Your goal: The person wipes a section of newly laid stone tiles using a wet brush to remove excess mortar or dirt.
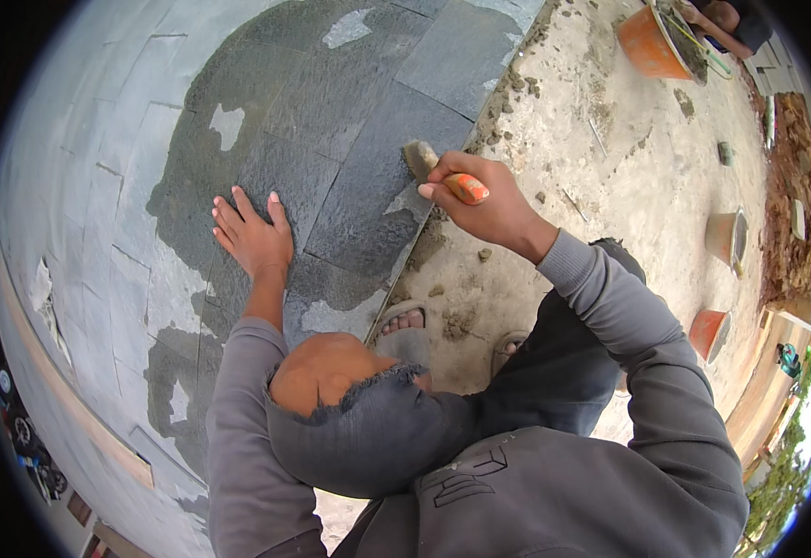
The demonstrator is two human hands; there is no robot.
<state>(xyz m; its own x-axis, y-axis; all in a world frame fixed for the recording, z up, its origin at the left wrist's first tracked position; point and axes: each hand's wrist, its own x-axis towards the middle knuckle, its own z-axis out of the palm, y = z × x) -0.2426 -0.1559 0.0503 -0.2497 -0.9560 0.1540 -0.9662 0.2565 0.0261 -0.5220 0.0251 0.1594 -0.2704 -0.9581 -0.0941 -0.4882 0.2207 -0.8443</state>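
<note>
My right hand [492,202] grips a paintbrush [466,188] by its orange handle, and the pale bristles touch the grey stone tiles [384,132] near their straight edge. Spread flat on the tiles, left of the brush, lies my left hand [255,234], with nothing in it. A large dark wet patch [238,91] covers the tiles around both hands, with a few lighter dry-looking spots inside it. Thin joints run between the tiles.
Rough concrete ground [517,300] with mortar crumbs borders the tiles. An orange bucket of mortar [653,45] stands at the upper right beside another person [722,24]. Two smaller buckets, one whitish [722,234] and one red [708,335], sit further right. A wooden strip [64,370] lies left.
</note>
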